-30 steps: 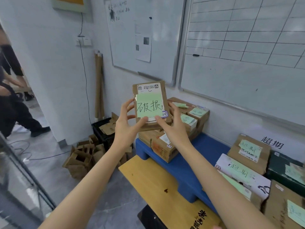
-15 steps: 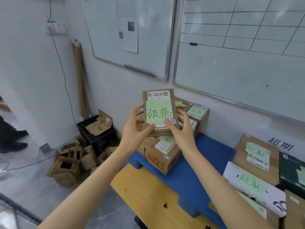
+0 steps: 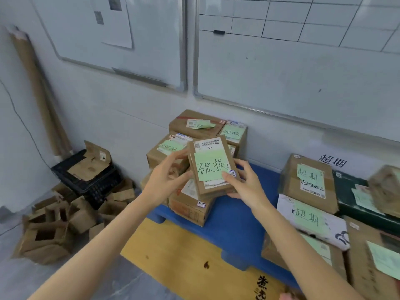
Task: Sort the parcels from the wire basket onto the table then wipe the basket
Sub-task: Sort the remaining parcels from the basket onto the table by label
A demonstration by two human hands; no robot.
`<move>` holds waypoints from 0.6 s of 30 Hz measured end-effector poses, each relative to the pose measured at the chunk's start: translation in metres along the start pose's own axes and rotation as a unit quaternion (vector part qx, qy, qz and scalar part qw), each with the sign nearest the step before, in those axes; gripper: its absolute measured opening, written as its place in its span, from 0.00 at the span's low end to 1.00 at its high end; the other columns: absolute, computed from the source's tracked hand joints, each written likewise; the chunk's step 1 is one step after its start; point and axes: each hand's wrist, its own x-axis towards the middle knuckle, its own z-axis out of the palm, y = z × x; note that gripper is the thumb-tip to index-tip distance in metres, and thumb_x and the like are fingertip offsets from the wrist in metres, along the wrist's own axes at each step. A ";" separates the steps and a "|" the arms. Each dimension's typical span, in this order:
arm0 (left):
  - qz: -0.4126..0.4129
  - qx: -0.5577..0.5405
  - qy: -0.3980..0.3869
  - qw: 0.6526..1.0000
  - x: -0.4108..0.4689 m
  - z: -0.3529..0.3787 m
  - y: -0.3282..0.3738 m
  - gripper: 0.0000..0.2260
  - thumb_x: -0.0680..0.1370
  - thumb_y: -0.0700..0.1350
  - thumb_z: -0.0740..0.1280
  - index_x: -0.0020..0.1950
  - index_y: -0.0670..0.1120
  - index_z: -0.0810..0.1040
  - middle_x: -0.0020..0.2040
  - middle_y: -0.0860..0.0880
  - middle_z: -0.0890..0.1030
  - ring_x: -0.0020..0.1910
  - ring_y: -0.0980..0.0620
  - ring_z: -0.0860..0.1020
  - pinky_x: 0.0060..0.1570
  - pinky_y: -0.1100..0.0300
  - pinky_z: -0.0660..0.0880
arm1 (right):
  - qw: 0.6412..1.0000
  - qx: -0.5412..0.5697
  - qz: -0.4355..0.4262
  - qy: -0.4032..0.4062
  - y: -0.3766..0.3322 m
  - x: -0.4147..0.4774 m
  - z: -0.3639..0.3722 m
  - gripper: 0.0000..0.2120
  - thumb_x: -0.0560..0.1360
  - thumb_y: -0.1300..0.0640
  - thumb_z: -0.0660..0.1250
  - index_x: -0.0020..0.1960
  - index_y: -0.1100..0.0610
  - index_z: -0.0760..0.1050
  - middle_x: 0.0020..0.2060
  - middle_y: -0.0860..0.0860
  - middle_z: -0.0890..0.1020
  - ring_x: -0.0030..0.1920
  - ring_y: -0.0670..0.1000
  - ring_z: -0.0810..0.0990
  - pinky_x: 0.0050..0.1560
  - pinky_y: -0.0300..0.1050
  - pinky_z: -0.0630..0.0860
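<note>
Parcel (image 3: 211, 169) between left hand (image 3: 164, 182), right hand (image 3: 246, 187)

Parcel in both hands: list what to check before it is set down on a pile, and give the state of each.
1. Grip: left hand and right hand both hold the held parcel by its sides. Ok.
2. Label: its green note faces the camera and reads 破损. Ok.
3. Matching pile: the stacked boxes behind it carry 破损 notes, while the boxes to the right read 超期. Ok.
4. Landing spot: the top of the box below is mostly hidden by hands and parcel. Cannot tell.
5. Spare room: the blue platform shows bare surface beside the pile. Ok.
</note>
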 end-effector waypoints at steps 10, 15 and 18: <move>0.006 0.142 -0.014 0.990 0.020 -0.010 -0.045 0.34 0.71 0.69 0.59 0.75 0.59 0.64 0.74 0.55 0.69 0.72 0.53 0.65 0.68 0.51 0.65 | 0.992 -0.039 0.116 -0.007 0.028 0.005 0.020 0.22 0.76 0.52 0.72 0.66 0.44 0.68 0.57 0.46 0.79 0.55 0.47 0.80 0.48 0.53 0.84; 0.006 0.139 -0.017 0.990 0.026 -0.011 -0.055 0.32 0.72 0.65 0.61 0.75 0.59 0.64 0.74 0.55 0.69 0.73 0.51 0.64 0.69 0.51 0.64 | 0.990 0.000 0.136 0.047 0.041 0.004 0.042 0.23 0.77 0.52 0.71 0.68 0.47 0.65 0.56 0.48 0.78 0.50 0.45 0.79 0.41 0.46 0.84; 0.006 0.132 -0.016 0.991 0.029 -0.013 -0.059 0.31 0.73 0.62 0.63 0.75 0.58 0.65 0.74 0.55 0.69 0.73 0.52 0.64 0.69 0.52 0.63 | 0.992 -0.026 0.116 0.053 0.043 0.003 0.054 0.26 0.77 0.49 0.71 0.69 0.47 0.62 0.55 0.45 0.77 0.50 0.44 0.79 0.37 0.41 0.82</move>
